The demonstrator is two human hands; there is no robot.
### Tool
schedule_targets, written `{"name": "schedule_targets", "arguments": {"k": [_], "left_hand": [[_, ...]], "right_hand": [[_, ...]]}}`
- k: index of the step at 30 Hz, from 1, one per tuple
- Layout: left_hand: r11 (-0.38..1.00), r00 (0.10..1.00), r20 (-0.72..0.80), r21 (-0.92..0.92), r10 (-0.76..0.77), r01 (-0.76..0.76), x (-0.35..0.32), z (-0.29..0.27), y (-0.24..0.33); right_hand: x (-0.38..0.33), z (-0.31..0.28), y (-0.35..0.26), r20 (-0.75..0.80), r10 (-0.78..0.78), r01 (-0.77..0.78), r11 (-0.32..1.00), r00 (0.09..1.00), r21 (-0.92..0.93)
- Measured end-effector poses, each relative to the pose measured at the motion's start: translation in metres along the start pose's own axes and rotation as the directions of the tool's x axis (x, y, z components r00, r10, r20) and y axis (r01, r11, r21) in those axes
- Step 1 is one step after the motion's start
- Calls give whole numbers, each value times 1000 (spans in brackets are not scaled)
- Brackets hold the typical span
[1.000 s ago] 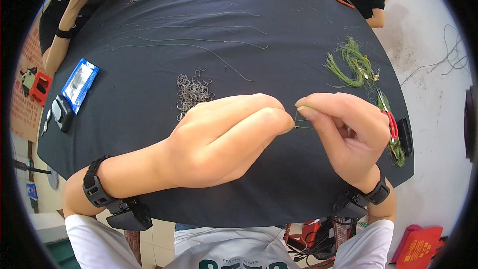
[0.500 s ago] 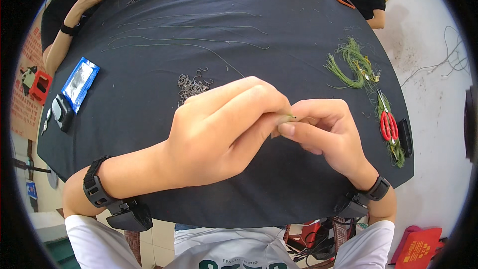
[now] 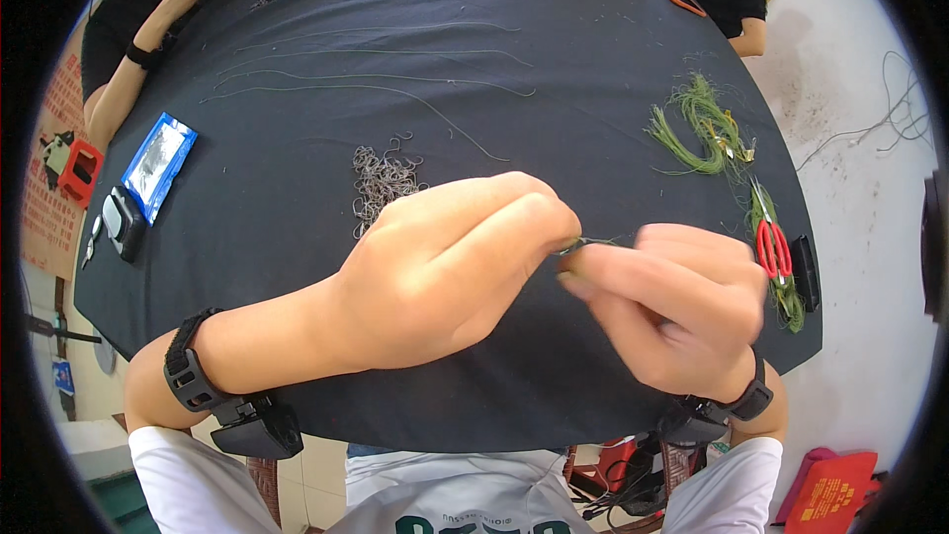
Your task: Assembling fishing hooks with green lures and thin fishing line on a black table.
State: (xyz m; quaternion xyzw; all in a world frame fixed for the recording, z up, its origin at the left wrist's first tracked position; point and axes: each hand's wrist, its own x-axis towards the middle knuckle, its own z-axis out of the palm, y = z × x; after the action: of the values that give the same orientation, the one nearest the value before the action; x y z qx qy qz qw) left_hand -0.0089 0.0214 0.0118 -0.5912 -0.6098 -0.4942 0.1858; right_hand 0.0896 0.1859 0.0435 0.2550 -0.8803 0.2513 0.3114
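My left hand (image 3: 455,282) is closed in a pinch above the middle of the table. A short piece of thin green fishing line (image 3: 599,240) sticks out from its fingertips; anything else inside that pinch is hidden. Just to the right, my right hand (image 3: 672,307) is closed too, slightly blurred, thumb and forefinger pressed together on the line close to the left fingertips. Beyond my left hand lies a tangled pile of metal fish hooks (image 3: 384,178), partly covered by it. Several long strands of green line (image 3: 376,76) are laid out across the dark cloth farther off.
Bundles of green line (image 3: 707,129) and red-handled scissors (image 3: 773,249) lie at the right edge, beside a black case (image 3: 807,274). A blue packet (image 3: 160,168) and a black-and-grey device (image 3: 124,224) are at left. Two people sit at the far side; orange-handled pliers (image 3: 682,2) lie there.
My right hand has turned over and drawn slightly right, opening a small gap from the left fingertips. My left hand has dropped a little nearer, uncovering more of the hooks.
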Motion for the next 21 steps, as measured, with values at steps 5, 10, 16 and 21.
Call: {"name": "schedule_targets", "arguments": {"k": [5,10,16,21], "left_hand": [[997,996,38,4,75,-75,0,-1,3],[999,998,54,-36,41,-39,0,-3,6],[995,1000,17,-95,4,-2,-2,-2,7],[994,1000,14,-106,9,-8,-1,-4,6]], "right_hand": [[4,-9,8,-91,-88,79,992,992,-97],[2,-7,14,-94,13,-21,996,995,-89],[-1,1,19,-127,150,-139,986,981,95],[-4,4,19,-25,330,-313,913,943,264]]}}
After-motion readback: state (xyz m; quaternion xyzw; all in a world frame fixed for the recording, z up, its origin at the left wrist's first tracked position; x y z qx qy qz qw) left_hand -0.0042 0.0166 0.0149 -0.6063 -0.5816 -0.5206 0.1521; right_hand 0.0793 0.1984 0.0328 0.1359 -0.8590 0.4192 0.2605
